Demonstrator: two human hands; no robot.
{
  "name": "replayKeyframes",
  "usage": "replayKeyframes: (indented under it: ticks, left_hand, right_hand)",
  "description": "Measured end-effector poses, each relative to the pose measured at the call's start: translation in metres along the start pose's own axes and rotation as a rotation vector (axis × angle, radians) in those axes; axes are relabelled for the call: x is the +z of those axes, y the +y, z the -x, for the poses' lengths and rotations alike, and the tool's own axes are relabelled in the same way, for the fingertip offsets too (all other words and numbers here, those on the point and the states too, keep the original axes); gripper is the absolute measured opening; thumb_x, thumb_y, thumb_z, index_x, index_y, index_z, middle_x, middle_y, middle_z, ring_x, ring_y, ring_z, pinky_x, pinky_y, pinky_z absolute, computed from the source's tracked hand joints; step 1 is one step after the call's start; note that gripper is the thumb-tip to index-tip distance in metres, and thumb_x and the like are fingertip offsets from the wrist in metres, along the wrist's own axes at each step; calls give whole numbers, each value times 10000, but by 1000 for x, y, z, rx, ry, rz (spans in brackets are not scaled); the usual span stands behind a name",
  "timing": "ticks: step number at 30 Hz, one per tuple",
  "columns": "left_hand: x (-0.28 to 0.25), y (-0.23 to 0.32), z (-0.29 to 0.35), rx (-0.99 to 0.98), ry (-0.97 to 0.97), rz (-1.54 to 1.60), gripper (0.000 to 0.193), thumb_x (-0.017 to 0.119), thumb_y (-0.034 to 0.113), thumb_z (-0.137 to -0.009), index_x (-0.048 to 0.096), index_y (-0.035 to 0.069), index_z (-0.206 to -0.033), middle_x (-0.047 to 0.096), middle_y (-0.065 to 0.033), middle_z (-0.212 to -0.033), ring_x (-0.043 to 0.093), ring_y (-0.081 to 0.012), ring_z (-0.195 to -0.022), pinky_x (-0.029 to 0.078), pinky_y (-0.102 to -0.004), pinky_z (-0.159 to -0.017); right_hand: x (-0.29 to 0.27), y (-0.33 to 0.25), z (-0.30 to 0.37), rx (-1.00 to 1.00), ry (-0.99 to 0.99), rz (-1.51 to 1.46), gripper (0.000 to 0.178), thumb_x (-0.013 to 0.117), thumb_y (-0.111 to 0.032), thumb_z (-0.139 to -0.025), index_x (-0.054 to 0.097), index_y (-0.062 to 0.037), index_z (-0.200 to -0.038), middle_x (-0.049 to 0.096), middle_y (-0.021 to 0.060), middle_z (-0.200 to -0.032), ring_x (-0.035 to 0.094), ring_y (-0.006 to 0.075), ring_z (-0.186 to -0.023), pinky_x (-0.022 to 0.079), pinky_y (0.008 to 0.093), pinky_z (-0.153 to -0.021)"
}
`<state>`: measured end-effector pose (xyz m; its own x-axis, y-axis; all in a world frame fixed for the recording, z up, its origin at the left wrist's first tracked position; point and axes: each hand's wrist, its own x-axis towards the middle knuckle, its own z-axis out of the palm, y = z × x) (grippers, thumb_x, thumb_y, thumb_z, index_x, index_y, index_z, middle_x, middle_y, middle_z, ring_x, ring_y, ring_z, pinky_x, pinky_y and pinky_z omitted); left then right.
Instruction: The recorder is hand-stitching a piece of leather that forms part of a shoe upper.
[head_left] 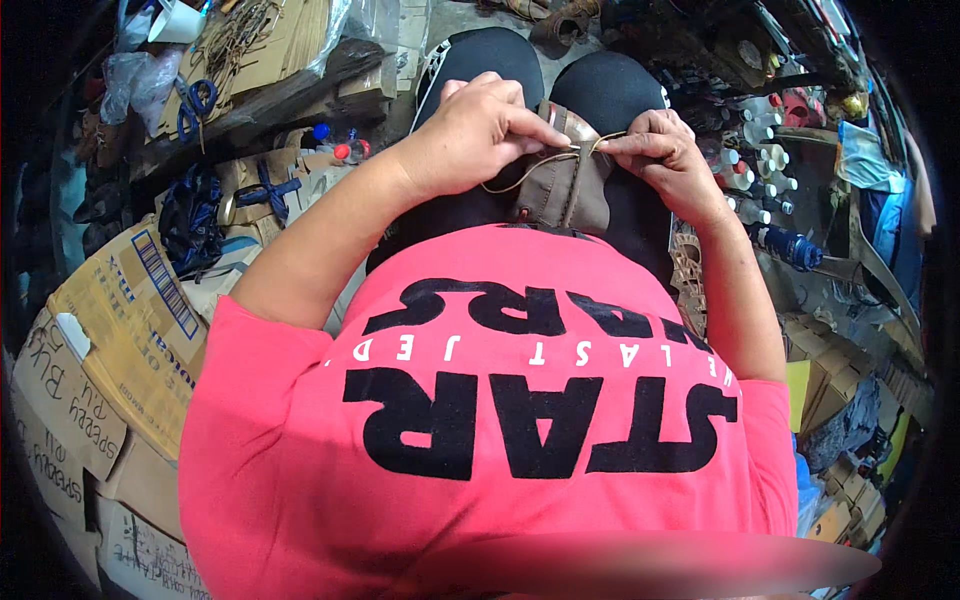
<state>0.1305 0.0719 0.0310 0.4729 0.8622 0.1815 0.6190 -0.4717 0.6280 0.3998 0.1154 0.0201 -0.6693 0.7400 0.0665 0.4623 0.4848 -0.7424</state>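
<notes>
Brown shoe (572, 195), or part of one; dull, grey-brown, leather-like. Lies in lap, between thighs, long axis pointing away from body. Narrow raised strip runs lengthwise down middle, smooth panel either side. Shiny, paler rounded area shows toward far end; exact part unclear, partly covered. Thin yellowish thread (515, 185) crosses top of strip, strands reaching out both sides; left strand hangs in slack curve, right one bends upward, shorter.
</notes>
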Motion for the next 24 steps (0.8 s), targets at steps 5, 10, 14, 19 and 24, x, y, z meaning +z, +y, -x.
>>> replayKeyframes:
  ticks: [5, 10, 14, 19, 24]
  left_hand:
    - [7, -13, -17, -60, -68, 127, 171, 697, 122, -769, 753, 201, -910, 516, -8, -712, 506, -175, -789, 405, -299, -749]
    - [11, -12, -20, -35, -48, 123, 197, 676, 101, -785, 755, 224, -916, 545, 1, -741, 527, -179, -821, 412, -302, -754]
    - [1, -3, -1, 3, -22, -59, 188, 671, 151, -823, 746, 236, -972, 548, -5, -739, 526, -179, -800, 389, -315, -792]
    - [4, 3, -8, 4, 21, -23, 188, 680, 156, -811, 736, 221, -978, 559, 2, -735, 533, -191, -807, 364, -351, -823]
    - [9, 17, -14, 49, 113, -76, 84, 721, 140, -753, 706, 152, -836, 609, -1, -772, 565, -195, -821, 402, -333, -724]
  right_hand:
    - [2, 8, -7, -80, 6, 9, 354, 676, 8, -666, 763, -196, -942, 504, -35, -722, 484, 129, -752, 371, 259, -754]
    - [0, 6, -6, -76, 26, 28, 307, 695, 1, -688, 762, -178, -928, 557, -23, -712, 523, 139, -754, 403, 270, -753]
    - [-1, -5, 1, 9, 89, -66, 268, 735, -25, -697, 759, -161, -926, 630, -1, -735, 556, 146, -773, 434, 280, -760]
    - [4, -4, 0, 17, 127, -40, 266, 759, -61, -685, 756, -151, -935, 659, 6, -761, 564, 157, -777, 453, 297, -758]
    - [5, -3, 2, 28, 153, -57, 241, 773, -89, -676, 753, -145, -910, 663, 16, -760, 566, 172, -771, 462, 306, -752]
